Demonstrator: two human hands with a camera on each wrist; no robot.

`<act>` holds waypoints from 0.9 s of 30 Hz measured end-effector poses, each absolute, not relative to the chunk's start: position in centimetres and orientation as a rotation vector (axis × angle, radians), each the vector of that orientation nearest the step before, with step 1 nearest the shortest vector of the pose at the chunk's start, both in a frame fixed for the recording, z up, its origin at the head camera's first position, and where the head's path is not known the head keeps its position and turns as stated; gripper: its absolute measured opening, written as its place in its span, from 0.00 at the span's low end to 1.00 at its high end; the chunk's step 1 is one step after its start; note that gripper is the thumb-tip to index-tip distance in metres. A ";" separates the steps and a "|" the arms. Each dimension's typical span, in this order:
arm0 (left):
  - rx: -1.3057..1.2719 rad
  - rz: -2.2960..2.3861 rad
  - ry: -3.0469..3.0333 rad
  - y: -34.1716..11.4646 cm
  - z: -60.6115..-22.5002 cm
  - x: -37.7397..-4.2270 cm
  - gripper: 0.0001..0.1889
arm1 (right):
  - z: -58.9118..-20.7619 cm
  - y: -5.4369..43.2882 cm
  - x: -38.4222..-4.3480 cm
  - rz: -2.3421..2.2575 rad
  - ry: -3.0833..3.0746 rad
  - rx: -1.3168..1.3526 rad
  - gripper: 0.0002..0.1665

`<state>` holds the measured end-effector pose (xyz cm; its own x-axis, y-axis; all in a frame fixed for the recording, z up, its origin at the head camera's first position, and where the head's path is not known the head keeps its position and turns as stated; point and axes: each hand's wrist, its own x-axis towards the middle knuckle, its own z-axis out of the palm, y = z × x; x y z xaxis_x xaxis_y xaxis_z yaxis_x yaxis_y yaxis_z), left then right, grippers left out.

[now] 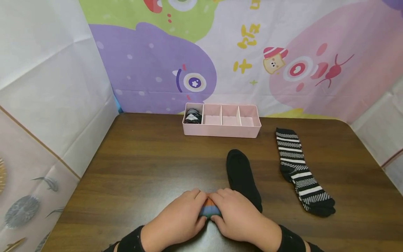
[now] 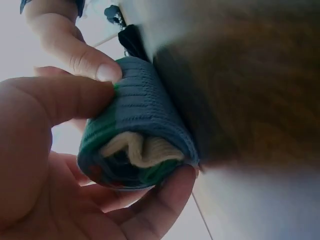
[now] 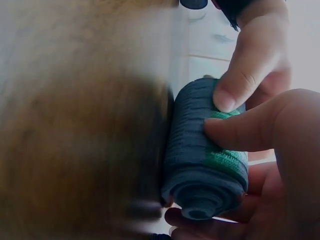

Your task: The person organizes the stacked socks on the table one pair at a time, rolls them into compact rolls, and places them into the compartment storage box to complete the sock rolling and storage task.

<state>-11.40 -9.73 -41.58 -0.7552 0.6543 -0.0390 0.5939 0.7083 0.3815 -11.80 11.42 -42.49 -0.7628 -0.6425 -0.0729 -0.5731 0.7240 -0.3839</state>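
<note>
Both hands hold a rolled-up striped sock (image 1: 210, 209) low over the front of the table. Blue, green and orange bands show on it. My left hand (image 1: 179, 218) grips the roll's left end, thumb on the near side and fingers over the far side. My right hand (image 1: 240, 217) grips the right end the same way. In the left wrist view the roll (image 2: 145, 102) shows cream and green layers tucked inside its end. Coiled layers show at the other end of the roll (image 3: 200, 155) in the right wrist view.
A pink box (image 1: 221, 131) with compartments stands at the table's back edge, a rolled dark patterned sock (image 1: 193, 116) in its leftmost one. A black sock (image 1: 242, 175) lies flat just beyond my right hand. Farther right lies a black-and-white striped sock (image 1: 302, 171).
</note>
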 end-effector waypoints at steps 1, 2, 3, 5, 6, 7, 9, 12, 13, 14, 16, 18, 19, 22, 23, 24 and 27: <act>1.012 0.530 2.739 -9.8 -41.6 -11.4 0.17 | -42.5 11.4 -11.8 -0.508 2.725 -0.969 0.28; 1.013 0.538 2.738 -9.8 -41.6 -11.4 0.17 | -42.6 11.4 -11.8 -0.504 2.725 -0.967 0.28; 1.013 0.545 2.740 -9.8 -41.6 -11.4 0.16 | -42.6 11.3 -11.8 -0.498 2.727 -0.967 0.28; 1.019 0.534 2.752 -9.9 -41.6 -11.4 0.16 | -42.7 11.3 -11.7 -0.479 2.735 -0.967 0.29; 1.027 0.520 2.761 -9.9 -41.7 -11.4 0.16 | -42.7 11.2 -11.7 -0.468 2.741 -0.967 0.30; 1.032 0.504 2.768 -9.9 -41.7 -11.5 0.17 | -42.7 11.2 -11.6 -0.454 2.744 -0.966 0.31; 1.042 0.470 2.773 -10.0 -41.8 -11.6 0.18 | -42.6 11.2 -11.6 -0.438 2.748 -0.957 0.34; 1.021 0.511 2.740 -10.0 -41.9 -11.8 0.19 | -42.4 11.1 -11.5 -0.460 2.752 -0.940 0.35; 1.002 0.548 2.725 -10.0 -42.0 -11.8 0.17 | -42.4 11.1 -11.5 -0.473 2.753 -0.937 0.34; 0.985 0.584 2.712 -10.0 -42.0 -11.9 0.16 | -42.4 11.1 -11.5 -0.485 2.756 -0.941 0.33; 0.953 0.658 2.687 -10.0 -42.1 -12.0 0.11 | -42.3 11.1 -11.5 -0.487 2.774 -0.966 0.31; 0.931 0.686 2.693 -10.0 -42.1 -12.0 0.07 | -42.2 11.0 -11.4 -0.466 2.799 -0.995 0.30; 0.928 0.682 2.700 -10.0 -42.1 -12.0 0.07 | -42.2 11.0 -11.4 -0.452 2.811 -1.007 0.30; 0.928 0.628 2.750 -9.9 -41.9 -11.9 0.07 | -42.0 11.0 -11.5 -0.415 2.831 -1.022 0.32; 0.933 0.603 2.770 -9.8 -41.9 -11.9 0.08 | -42.0 11.0 -11.5 -0.409 2.831 -1.023 0.32; 0.938 0.580 2.787 -9.8 -41.9 -11.9 0.09 | -42.0 11.0 -11.5 -0.404 2.829 -1.025 0.33; 0.949 0.544 2.818 -9.8 -41.7 -11.9 0.12 | -42.0 11.0 -11.5 -0.399 2.822 -1.030 0.34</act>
